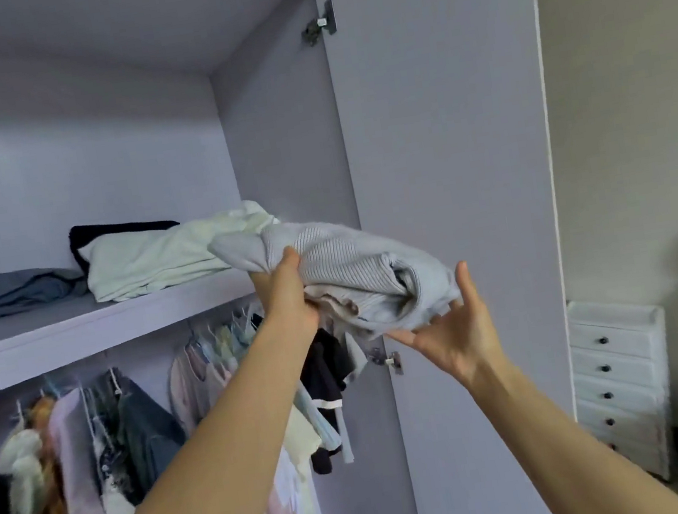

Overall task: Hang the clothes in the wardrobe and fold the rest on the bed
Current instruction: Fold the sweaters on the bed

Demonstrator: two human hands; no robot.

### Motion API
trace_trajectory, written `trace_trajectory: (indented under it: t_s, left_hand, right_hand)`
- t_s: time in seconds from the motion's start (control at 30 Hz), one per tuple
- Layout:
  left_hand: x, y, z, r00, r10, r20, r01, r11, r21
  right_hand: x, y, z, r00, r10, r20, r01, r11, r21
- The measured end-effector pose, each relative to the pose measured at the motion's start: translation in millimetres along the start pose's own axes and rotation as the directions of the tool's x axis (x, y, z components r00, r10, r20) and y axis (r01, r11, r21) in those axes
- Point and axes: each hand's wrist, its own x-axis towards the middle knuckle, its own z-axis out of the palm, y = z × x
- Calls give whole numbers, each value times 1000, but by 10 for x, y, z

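At the centre of the frame, the grey ribbed garment (pixel 344 273) is bunched at the shelf (pixel 90 331) edge, beside the cream pile (pixel 163 259). It could sag and slip off, since only 1 hand truly grasps it. The left hand (pixel 286 294) clenches the fabric, arm raised; the right hand (pixel 452 328) is released, palm up, fingers supporting underneath.
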Motion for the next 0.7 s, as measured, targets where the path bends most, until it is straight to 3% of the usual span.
trace_trajectory:
  t_s: [0.13,0.27,0.57,0.63,0.7]
  left_hand:
    - [394,520,294,951,282,131,-285,959,7]
    - [821,1027,201,902,383,198,-403,913,69]
    - [1879,1816,-545,867,492,79,-496,838,230]
    - [2032,1929,-650,839,541,54,-520,768,373]
    - [2217,1980,-774,806,592,4,-470,636,612]
  right_hand:
    - [825,-154,624,991,-81,108,100,978,-181]
    - [1552,-148,1072,991,-117,66,132,945,-300]
    - [3156,587,1783,972,-182,152,229,886,-403]
    - [3536,701,1926,965,-160,208,237,872,-429]
    - [3919,812,2064,957,-147,249,259,820,-511]
